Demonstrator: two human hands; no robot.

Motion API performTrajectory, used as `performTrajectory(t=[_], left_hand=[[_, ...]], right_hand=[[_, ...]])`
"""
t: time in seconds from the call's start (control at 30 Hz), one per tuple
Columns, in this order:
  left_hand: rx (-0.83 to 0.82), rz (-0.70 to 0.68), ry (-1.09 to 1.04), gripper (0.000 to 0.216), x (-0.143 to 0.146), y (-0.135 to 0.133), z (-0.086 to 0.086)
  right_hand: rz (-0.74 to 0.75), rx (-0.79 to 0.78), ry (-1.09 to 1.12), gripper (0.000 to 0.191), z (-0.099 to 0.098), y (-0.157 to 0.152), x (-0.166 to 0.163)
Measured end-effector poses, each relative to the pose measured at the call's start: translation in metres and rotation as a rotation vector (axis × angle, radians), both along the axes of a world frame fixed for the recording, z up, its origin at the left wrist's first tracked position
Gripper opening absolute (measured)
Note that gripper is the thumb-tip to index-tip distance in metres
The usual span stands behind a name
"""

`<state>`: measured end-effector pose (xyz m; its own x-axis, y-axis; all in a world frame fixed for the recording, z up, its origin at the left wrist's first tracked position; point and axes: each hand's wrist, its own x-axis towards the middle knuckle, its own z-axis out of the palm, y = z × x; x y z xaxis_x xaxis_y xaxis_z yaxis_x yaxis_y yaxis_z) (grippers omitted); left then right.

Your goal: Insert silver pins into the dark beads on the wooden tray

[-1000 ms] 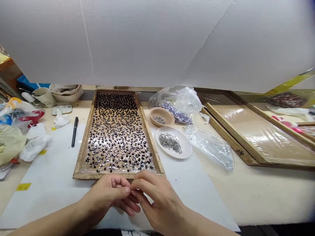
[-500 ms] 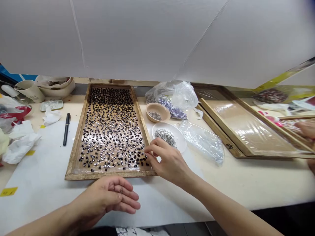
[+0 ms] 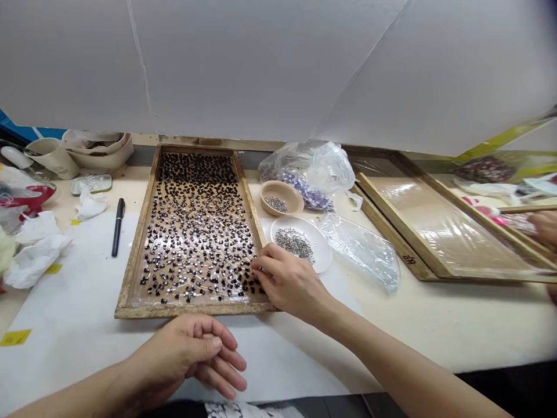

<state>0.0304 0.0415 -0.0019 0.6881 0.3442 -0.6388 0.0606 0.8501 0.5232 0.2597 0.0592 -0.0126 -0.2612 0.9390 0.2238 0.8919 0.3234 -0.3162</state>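
A long wooden tray [image 3: 126, 293] lined with clear film holds many small dark beads [image 3: 195, 232]. My right hand [image 3: 289, 284] reaches over the tray's near right corner, fingers pinched together at the beads there. My left hand [image 3: 198, 354] rests on the white sheet below the tray's front edge, palm up, thumb pressed against the curled fingers; what it holds, if anything, is too small to name. A white dish [image 3: 324, 255] of small metal pieces sits just right of the tray, behind my right hand.
A tan bowl [image 3: 278, 194] of metal bits and plastic bags [image 3: 322, 171] lie right of the tray. Further wooden trays [image 3: 413, 244] stand at the right, where another person's hand [image 3: 543, 226] shows. A black pen [image 3: 117, 226], tissues and cups lie at the left.
My hands, joined a second ago below the tray, have parted. The right hand went to the tray's near right corner and pinched at the beads. The left hand's fingers have curled slightly.
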Motion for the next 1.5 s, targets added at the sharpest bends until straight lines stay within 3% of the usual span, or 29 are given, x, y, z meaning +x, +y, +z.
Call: performTrajectory(t=[0.33, 1.5], left_hand=[[0.009, -0.008, -0.012, 0.027, 0.0004, -0.0011, -0.0012], [0.008, -0.028, -0.021, 0.031, 0.0024, -0.0045, -0.0070]], right_hand=[[-0.047, -0.014, -0.079, 0.018, -0.0045, 0.0019, -0.0016], [-0.021, -0.008, -0.053, 0.020, -0.0082, 0.0044, -0.0020]])
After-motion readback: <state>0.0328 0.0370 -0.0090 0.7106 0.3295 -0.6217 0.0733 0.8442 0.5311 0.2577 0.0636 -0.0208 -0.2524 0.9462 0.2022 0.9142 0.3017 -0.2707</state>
